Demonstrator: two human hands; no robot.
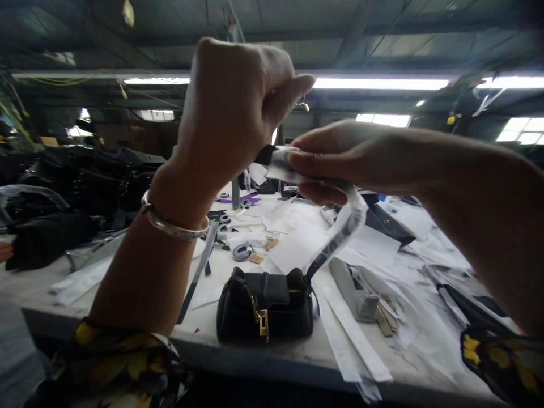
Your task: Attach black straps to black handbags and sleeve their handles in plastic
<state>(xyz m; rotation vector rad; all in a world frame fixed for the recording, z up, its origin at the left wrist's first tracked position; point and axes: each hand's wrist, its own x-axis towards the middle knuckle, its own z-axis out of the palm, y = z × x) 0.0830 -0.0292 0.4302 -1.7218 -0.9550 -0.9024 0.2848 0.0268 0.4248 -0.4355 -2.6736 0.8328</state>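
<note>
A small black handbag [266, 303] with a gold clasp stands upright near the table's front edge. From its right side a black strap [335, 243], wrapped in clear film, curves up to my hands. My right hand [340, 156] is closed, pinching the film-wrapped strap between thumb and fingers. To its left and a little higher, my left hand [238, 96] is curled into a fist, with its back toward me. A bare black piece of the strap comes out from under this fist; the fingertips on it are hidden.
White paper sheets [293, 232] and strips cover much of the table. Rolled strapping [242, 251] lies behind the handbag, a grey box-like holder [355, 292] to its right. Black bags [114, 175] are piled at left, where another person's hand [5, 250] shows at the edge.
</note>
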